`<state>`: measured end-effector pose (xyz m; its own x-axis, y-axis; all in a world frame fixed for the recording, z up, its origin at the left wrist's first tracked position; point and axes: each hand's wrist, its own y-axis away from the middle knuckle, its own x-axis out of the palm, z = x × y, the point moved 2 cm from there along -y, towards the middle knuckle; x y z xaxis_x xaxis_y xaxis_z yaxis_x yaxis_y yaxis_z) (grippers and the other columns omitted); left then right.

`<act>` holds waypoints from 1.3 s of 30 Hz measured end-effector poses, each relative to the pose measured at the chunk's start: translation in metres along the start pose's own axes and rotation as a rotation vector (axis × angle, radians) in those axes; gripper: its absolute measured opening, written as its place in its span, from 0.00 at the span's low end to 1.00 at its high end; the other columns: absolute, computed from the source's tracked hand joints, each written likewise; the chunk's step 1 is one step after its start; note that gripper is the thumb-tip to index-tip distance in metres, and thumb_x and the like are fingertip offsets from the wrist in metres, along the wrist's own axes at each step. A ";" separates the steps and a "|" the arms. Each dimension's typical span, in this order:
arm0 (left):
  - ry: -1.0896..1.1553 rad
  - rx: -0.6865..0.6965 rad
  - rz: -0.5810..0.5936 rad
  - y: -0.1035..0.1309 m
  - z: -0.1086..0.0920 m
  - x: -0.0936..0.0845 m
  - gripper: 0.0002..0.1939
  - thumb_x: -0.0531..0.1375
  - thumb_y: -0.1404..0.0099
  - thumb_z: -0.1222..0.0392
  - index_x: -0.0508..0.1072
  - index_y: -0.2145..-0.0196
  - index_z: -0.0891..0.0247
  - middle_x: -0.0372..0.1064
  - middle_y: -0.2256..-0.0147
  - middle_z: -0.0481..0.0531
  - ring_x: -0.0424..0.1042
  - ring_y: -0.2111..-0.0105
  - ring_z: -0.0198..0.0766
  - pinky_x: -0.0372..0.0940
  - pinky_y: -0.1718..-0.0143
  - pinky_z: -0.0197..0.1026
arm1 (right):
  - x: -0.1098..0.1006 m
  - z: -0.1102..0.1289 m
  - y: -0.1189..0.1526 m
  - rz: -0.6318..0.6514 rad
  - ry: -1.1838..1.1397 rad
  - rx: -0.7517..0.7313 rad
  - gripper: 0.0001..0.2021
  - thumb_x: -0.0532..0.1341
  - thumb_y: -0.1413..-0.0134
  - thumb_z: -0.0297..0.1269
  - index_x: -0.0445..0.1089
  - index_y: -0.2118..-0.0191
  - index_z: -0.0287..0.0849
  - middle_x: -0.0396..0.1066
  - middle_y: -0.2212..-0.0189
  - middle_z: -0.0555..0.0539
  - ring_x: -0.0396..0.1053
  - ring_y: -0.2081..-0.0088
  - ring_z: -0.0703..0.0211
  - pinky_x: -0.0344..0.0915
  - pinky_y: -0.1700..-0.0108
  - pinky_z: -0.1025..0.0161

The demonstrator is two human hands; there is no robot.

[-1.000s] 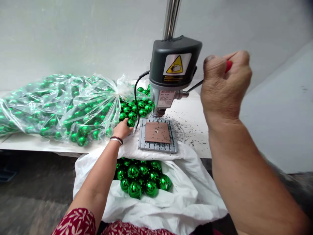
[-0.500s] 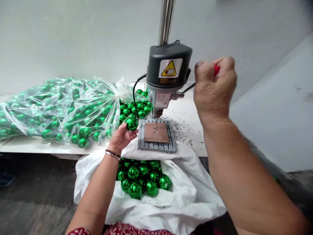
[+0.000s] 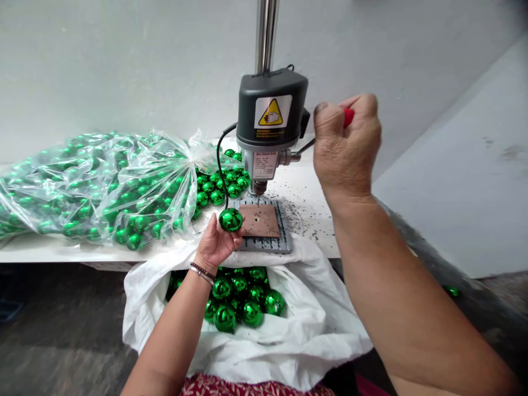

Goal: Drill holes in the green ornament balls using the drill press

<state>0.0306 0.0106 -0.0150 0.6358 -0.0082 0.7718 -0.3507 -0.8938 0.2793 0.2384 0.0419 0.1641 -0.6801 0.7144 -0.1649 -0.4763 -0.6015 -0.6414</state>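
Note:
A shiny green ball [image 3: 231, 219] rests on the fingers of my left hand [image 3: 218, 243], at the left edge of the drill press base [image 3: 284, 228]. My right hand [image 3: 348, 148] is wrapped round the red-tipped feed lever [image 3: 306, 146] of the bench drill press [image 3: 270, 110]. The thin drill bit [image 3: 258, 201] points down above a brown board [image 3: 268, 220] with a small hole in it. Between my forearms, a white sack [image 3: 305, 324] lies open with several green balls [image 3: 252, 312] inside.
A knotted clear plastic bag [image 3: 94, 187] full of green balls lies on the white table [image 3: 317, 212] at the left. More loose balls [image 3: 216, 197] sit beside the drill's black cable [image 3: 218, 165]. Dark shavings are scattered right of the base. One ball [image 3: 452, 291] lies at the far right.
My left hand has moved right and slightly down with the green ball, to the board's left edge. My right hand stays on the lever. The whole view has shifted slightly.

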 end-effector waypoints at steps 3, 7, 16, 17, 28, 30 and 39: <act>-0.019 0.038 -0.037 0.000 0.004 -0.004 0.23 0.64 0.40 0.39 0.75 0.61 0.63 0.75 0.60 0.57 0.66 0.71 0.32 0.58 0.75 0.34 | -0.001 0.002 0.001 0.008 0.018 0.026 0.12 0.54 0.37 0.40 0.51 0.69 0.42 0.53 0.73 0.55 0.55 0.68 0.72 0.61 0.51 0.64; -0.089 0.051 0.026 0.003 0.007 -0.004 0.26 0.62 0.40 0.36 0.76 0.61 0.63 0.75 0.57 0.59 0.58 0.76 0.27 0.54 0.77 0.34 | -0.001 0.003 0.003 0.007 0.022 0.023 0.12 0.53 0.37 0.39 0.51 0.69 0.42 0.52 0.72 0.55 0.55 0.67 0.71 0.60 0.51 0.64; -0.088 0.016 0.024 0.007 0.013 -0.001 0.27 0.59 0.39 0.36 0.76 0.54 0.59 0.72 0.46 0.61 0.54 0.78 0.27 0.51 0.77 0.35 | 0.000 0.001 0.003 -0.022 -0.007 -0.027 0.13 0.54 0.37 0.37 0.50 0.70 0.43 0.50 0.74 0.56 0.49 0.71 0.73 0.60 0.57 0.67; -0.066 0.019 0.020 0.006 0.014 -0.002 0.26 0.61 0.39 0.36 0.76 0.55 0.60 0.73 0.47 0.61 0.56 0.77 0.27 0.52 0.77 0.35 | 0.000 0.000 0.004 -0.022 -0.007 -0.032 0.13 0.54 0.37 0.38 0.50 0.70 0.43 0.50 0.74 0.56 0.49 0.71 0.73 0.60 0.57 0.67; -0.077 -0.022 0.053 0.002 0.021 -0.008 0.20 0.69 0.45 0.48 0.74 0.61 0.64 0.75 0.62 0.54 0.64 0.75 0.28 0.58 0.77 0.31 | 0.000 -0.003 0.005 -0.023 -0.030 -0.035 0.13 0.54 0.37 0.39 0.50 0.70 0.43 0.52 0.73 0.55 0.54 0.68 0.71 0.62 0.52 0.63; -0.116 -0.016 0.060 0.001 0.023 -0.008 0.21 0.69 0.46 0.47 0.74 0.61 0.64 0.76 0.64 0.55 0.65 0.76 0.29 0.59 0.77 0.33 | 0.000 -0.003 0.006 -0.027 -0.035 -0.043 0.13 0.54 0.37 0.40 0.50 0.70 0.43 0.52 0.73 0.55 0.53 0.70 0.72 0.62 0.54 0.64; -0.125 0.013 0.070 0.008 0.030 -0.004 0.23 0.73 0.54 0.53 0.73 0.62 0.66 0.75 0.68 0.53 0.67 0.75 0.31 0.61 0.74 0.34 | -0.001 0.005 0.005 -0.037 0.019 0.007 0.14 0.56 0.38 0.39 0.50 0.71 0.43 0.52 0.75 0.56 0.50 0.71 0.72 0.60 0.56 0.66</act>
<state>0.0458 -0.0103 -0.0333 0.6913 -0.1259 0.7115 -0.3884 -0.8951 0.2190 0.2341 0.0365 0.1654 -0.6513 0.7429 -0.1549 -0.5053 -0.5768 -0.6419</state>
